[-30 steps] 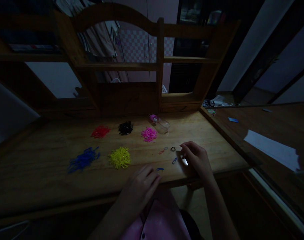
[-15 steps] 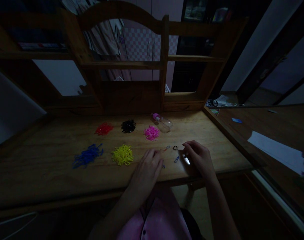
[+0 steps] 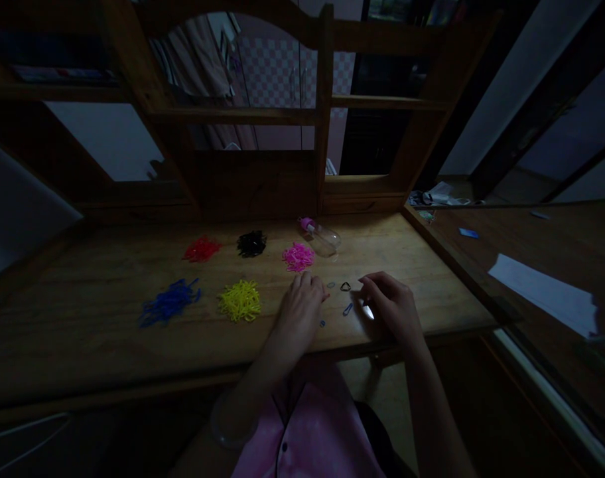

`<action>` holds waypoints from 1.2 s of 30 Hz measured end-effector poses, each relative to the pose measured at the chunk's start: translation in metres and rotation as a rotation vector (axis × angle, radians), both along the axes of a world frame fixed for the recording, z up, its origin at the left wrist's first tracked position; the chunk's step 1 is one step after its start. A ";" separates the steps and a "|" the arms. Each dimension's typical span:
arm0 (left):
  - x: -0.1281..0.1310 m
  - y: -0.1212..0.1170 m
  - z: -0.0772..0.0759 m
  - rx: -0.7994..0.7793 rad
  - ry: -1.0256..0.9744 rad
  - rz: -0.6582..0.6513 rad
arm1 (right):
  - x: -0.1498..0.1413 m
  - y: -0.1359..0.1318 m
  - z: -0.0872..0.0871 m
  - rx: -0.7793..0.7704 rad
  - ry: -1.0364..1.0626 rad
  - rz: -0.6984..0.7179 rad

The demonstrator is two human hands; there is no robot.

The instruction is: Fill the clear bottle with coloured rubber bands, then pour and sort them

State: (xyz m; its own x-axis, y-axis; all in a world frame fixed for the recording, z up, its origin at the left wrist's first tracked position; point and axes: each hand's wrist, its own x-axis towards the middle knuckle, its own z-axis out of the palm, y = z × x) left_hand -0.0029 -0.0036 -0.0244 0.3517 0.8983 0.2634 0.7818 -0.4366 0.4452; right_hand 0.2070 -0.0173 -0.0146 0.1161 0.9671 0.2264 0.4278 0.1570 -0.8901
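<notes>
Blue bands (image 3: 347, 309), two, and one black band (image 3: 345, 287) lie between two curled hands (image 3: 301, 302) (image 3: 393, 302), their grip unclear.

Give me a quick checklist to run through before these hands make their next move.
1. Piles kept apart: ok; red pile, black pile, pink pile, blue pile and yellow pile lie separate.
2. Bottle upright: not ok; it lies on its side.
3. Black loop in plain view: ok; it lies between the hands.
4. Orange piece in full view: not ok; the left hand partly hides it.
5. Right hand empty: cannot tell; too dark.
</notes>
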 end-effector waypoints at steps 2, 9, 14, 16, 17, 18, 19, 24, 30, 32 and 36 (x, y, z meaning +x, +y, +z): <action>-0.003 0.004 0.005 0.028 0.035 0.025 | 0.000 0.000 0.000 -0.010 0.016 0.003; -0.026 0.036 0.047 0.204 0.003 0.259 | 0.000 -0.001 0.001 0.015 0.008 0.003; -0.117 0.055 0.060 0.234 0.075 0.455 | 0.001 -0.001 0.001 -0.002 0.016 0.014; -0.164 0.062 0.063 0.146 0.163 0.470 | 0.000 -0.001 0.001 -0.007 0.021 0.016; -0.184 0.065 0.066 0.136 0.175 0.508 | 0.000 -0.001 0.001 -0.008 0.023 0.016; -0.198 0.068 0.068 0.129 0.186 0.533 | 0.000 0.000 0.001 -0.009 0.025 0.015; -0.206 0.069 0.071 0.124 0.199 0.540 | 0.000 0.000 0.001 -0.009 0.027 0.014; -0.147 0.047 0.087 0.292 0.166 0.400 | 0.001 0.000 -0.001 -0.012 0.023 0.004; -0.041 -0.006 0.074 -0.187 0.006 -0.414 | 0.001 0.001 -0.001 -0.007 0.007 -0.010; -0.033 -0.011 0.062 -0.275 0.023 -0.454 | 0.001 0.000 -0.001 -0.008 0.004 -0.001; -0.035 -0.007 0.049 -0.284 0.057 -0.391 | 0.001 0.000 0.001 0.002 -0.007 0.005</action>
State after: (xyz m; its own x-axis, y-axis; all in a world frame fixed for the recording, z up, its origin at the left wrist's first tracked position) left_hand -0.0380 -0.0103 0.0246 0.6843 0.7292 -0.0028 0.6096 -0.5700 0.5509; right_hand 0.2076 -0.0173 -0.0140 0.1096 0.9673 0.2287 0.4332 0.1606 -0.8869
